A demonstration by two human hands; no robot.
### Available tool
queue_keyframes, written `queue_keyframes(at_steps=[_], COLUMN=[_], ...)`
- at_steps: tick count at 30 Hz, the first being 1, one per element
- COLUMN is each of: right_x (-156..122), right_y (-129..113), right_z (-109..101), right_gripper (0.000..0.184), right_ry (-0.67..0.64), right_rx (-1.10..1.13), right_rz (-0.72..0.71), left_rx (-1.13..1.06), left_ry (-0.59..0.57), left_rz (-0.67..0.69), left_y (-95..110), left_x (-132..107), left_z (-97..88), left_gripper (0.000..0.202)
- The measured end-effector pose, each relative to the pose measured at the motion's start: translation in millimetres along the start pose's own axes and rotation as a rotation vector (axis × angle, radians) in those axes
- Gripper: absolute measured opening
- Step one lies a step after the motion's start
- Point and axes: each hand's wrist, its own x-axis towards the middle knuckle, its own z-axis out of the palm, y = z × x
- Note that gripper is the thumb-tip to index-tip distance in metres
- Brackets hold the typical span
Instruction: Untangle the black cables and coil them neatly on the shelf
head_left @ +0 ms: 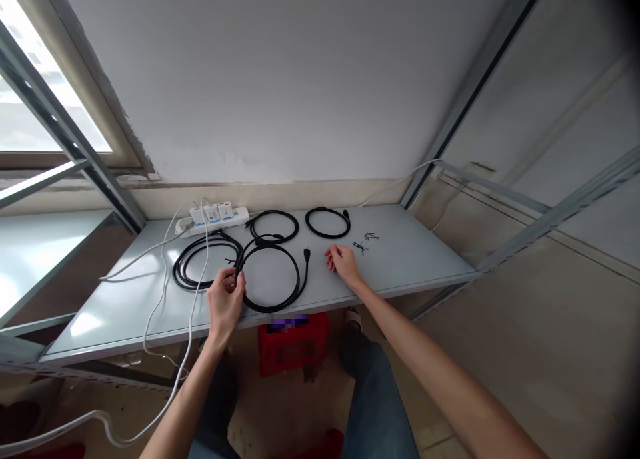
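My left hand (227,300) is closed on the left side of a coiled black cable (299,272) near the front of the shelf. That cable's plug (307,253) points up at the right of the loop. My right hand (341,261) rests over the shelf to the right of the plug, fingers curled; what is in them, if anything, is hidden. A second coiled cable (176,265) lies at the left, partly behind my left hand. Two smaller cable coils, one in the middle (298,227) and one farther right (327,236), lie at the back.
A white power strip (243,215) with adapters stands against the wall at back left. White cords (193,312) hang over the front left edge. Several thin black ties (361,247) lie right of my right hand. A red stool (293,352) stands below the grey shelf (410,259) between metal posts.
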Motion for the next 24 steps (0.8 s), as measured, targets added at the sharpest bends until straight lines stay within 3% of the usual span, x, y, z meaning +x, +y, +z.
queue_keyframes(at_steps=[6, 14, 17, 20, 24], right_x=[-1, 0, 0, -1, 0], right_y=[0, 3, 3, 4, 6], right_z=[2, 5, 6, 6, 7], right_gripper=[0.058, 0.054, 0.048, 0.043, 0.036], right_ry=[0.016, 0.048, 0.06, 0.025, 0.008], right_rx=[-0.015, 0.048, 0.083, 0.076, 0.05], right_rz=[-0.023, 0.007, 0.032, 0.028, 0.019], left_rx=[-0.095, -0.116, -0.212, -0.298, -0.366], left_ry=[0.07, 0.095, 0.129, 0.181, 0.167], left_rz=[0.143, 0.304, 0.335, 0.336, 0.253], left_y=[27, 87, 115, 138, 141], left_x=[2, 54, 71, 88, 112], left_z=[2.0, 47.7, 78.5, 121.5, 191.7], left_gripper=[0.035, 0.029, 0.03, 0.033, 0.035])
